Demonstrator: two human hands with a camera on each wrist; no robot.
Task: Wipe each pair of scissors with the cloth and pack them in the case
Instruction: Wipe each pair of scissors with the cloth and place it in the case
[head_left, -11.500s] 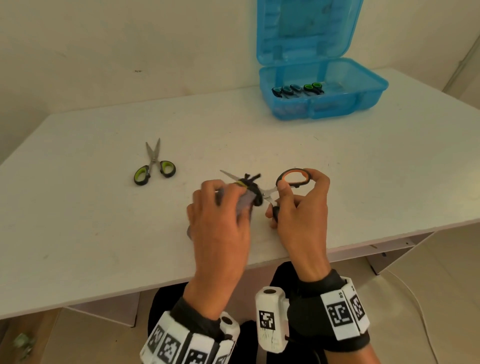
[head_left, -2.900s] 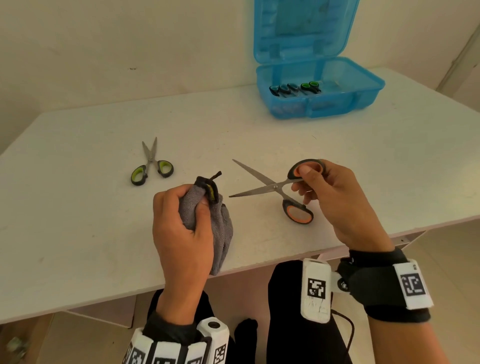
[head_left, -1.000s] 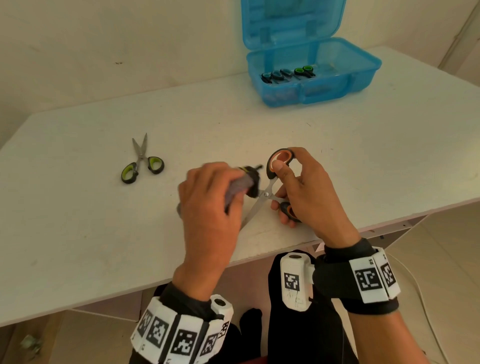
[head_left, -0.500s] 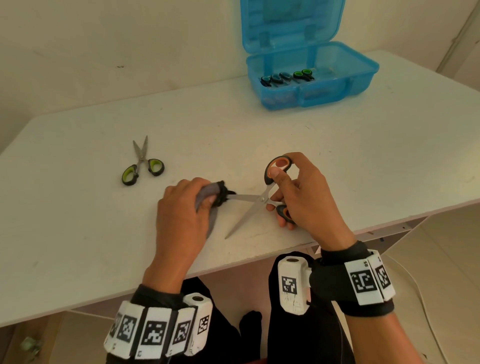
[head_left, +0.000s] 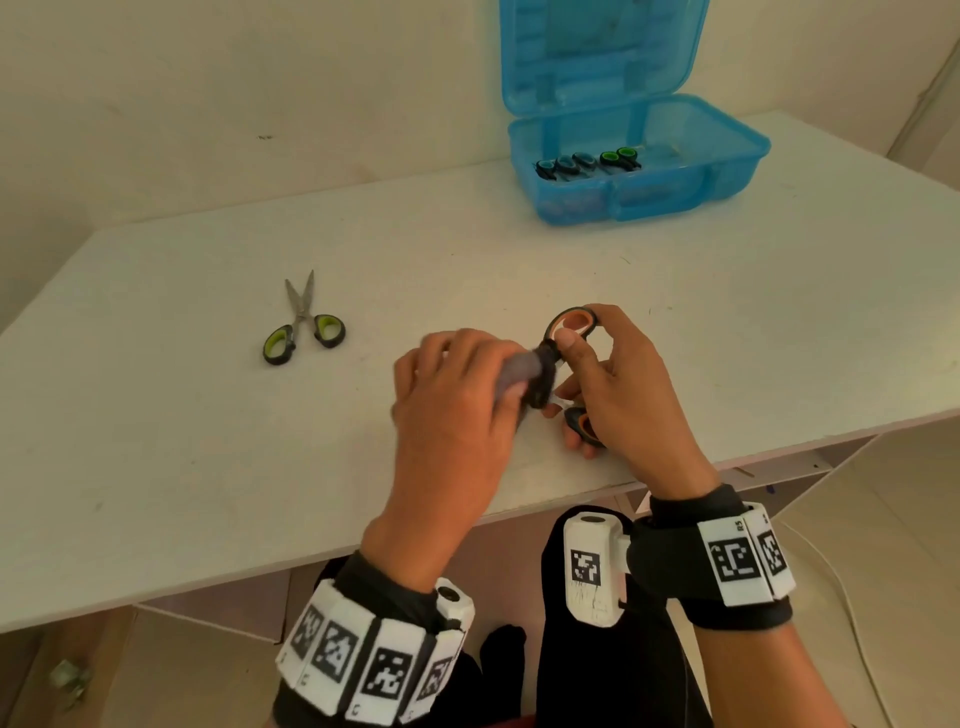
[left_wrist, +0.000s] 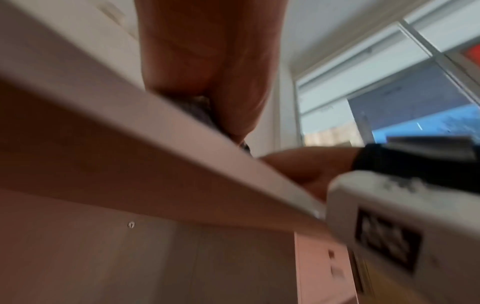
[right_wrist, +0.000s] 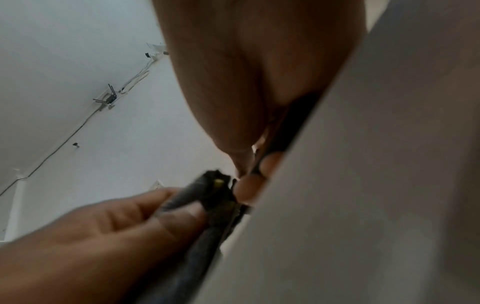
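Note:
My right hand (head_left: 613, 384) grips the orange-handled scissors (head_left: 570, 325) by their handles near the table's front edge. One handle loop sticks up above my thumb, the other (head_left: 583, 423) shows below my palm. My left hand (head_left: 457, 384) holds the grey cloth (head_left: 524, 371) bunched around the blades right by the pivot, so the blades are hidden. The right wrist view shows the cloth (right_wrist: 207, 197) pinched between my left thumb and fingers (right_wrist: 166, 207). A second pair, the green-handled scissors (head_left: 304, 325), lies on the table to the left.
The open blue case (head_left: 727, 171) stands at the back right of the white table (head_left: 156, 441), its lid up against the wall. Several small scissors (head_left: 587, 162) lie inside it. The table's front edge runs just below my wrists.
My left hand has slid the cloth along the blade from its tip to the pivot, up against my right hand. The blades, visible half a second ago, are now covered.

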